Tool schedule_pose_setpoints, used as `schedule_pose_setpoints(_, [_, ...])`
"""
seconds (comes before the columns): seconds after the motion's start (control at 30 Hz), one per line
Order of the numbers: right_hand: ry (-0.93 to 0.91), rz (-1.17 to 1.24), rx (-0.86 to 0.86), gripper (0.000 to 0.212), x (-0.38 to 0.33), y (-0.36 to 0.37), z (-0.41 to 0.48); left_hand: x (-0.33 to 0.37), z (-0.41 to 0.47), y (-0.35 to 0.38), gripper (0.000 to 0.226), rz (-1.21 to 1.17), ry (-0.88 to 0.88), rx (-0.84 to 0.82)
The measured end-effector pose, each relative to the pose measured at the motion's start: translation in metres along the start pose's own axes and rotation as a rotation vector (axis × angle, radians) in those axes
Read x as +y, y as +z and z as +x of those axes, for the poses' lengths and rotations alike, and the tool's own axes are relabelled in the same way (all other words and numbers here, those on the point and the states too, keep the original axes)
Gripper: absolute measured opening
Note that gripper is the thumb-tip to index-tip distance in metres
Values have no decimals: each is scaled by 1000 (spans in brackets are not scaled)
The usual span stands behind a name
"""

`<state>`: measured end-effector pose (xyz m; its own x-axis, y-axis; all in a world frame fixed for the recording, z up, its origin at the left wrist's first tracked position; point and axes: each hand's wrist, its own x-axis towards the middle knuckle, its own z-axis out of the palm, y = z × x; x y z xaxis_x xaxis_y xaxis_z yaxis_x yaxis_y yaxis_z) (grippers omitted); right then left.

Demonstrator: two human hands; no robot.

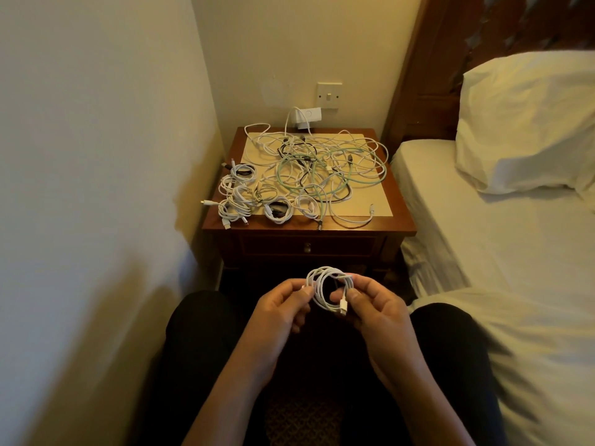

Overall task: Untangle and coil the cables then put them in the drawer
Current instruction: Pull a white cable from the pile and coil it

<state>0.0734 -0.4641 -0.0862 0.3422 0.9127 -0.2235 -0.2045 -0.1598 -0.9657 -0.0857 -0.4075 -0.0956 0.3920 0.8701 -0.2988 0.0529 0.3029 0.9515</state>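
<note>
Bedside nightstand (401, 220), cables half sorted.
Left hand (280, 312) and right hand (378, 309) pinch a white coil (315, 283) between their fingers; beyond them lie finished coils (240, 201), a large tangle (322, 162), the drawer (273, 247) seemingly shut.

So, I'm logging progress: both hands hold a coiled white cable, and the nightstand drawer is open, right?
No: the head view shows the drawer shut. The left hand and right hand do hold the coiled white cable.
</note>
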Motion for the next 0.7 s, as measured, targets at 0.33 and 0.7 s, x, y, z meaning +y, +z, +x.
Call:
schedule_pose_setpoints(0.33, [-49, -181, -44, 20, -1, 5, -5, -3, 0, 4, 17, 227, 250, 135])
schedule_pose_setpoints(0.7, [-126, -545, -39, 24, 5, 10, -9, -6, 0, 9, 10, 176, 261, 354])
